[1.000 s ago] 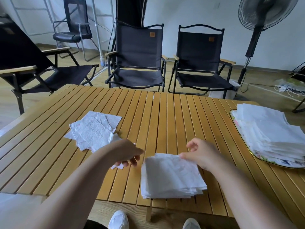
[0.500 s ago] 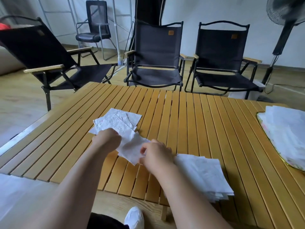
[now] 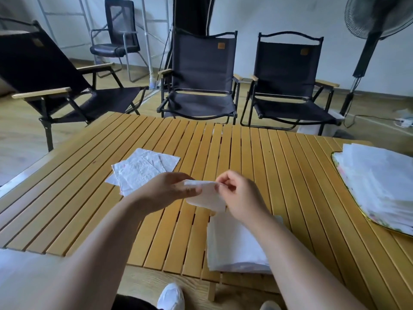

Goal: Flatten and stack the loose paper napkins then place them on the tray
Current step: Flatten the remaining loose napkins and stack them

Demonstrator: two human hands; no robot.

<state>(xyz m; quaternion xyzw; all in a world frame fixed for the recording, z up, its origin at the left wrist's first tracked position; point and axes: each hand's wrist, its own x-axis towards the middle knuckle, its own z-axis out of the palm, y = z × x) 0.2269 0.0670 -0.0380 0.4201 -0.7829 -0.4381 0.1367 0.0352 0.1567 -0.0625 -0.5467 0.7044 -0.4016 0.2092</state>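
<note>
Both hands mid-frame above table (image 3: 279,175): left hand (image 3: 165,193) and right hand (image 3: 239,193) each pinching one napkin (image 3: 205,198), stretched between.

Past the wooden table (image 3: 245,153) stand a black folding chair (image 3: 202,86) at twelve o'clock, a second chair (image 3: 288,86) at one, a recliner (image 3: 44,72) at ten, a fan (image 3: 377,16) at two.

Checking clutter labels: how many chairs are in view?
4: reclining folding chair at left; office chair back left; folding chair behind the table's middle; second folding chair to its right. More may sit outside the frame.
</note>
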